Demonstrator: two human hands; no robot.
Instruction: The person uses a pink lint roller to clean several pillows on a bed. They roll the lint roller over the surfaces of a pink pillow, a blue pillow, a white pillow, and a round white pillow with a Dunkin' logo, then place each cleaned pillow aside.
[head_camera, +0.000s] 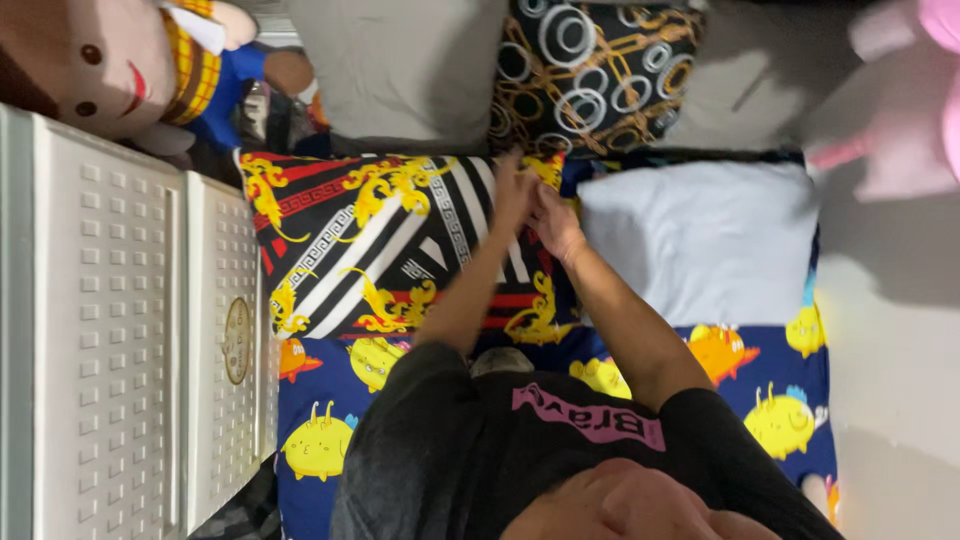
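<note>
Nearest, both forearms extend over the cartoon-print sheet (330, 400). Left hand (513, 192) and right hand (556, 222) pinch the patterned pillow (370, 245) at its edge beside the white pillow (700, 240). Likely soft, light; best gripped at corners.

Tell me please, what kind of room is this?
Probably a bedroom: a bed with a cartoon-print sheet, several pillows such as the white pillow, a plush doll, and a white plastic drawer unit beside it.

Black-red-gold striped pillow (380, 245) — seemingly pale-blue pillow (700, 240)
</note>
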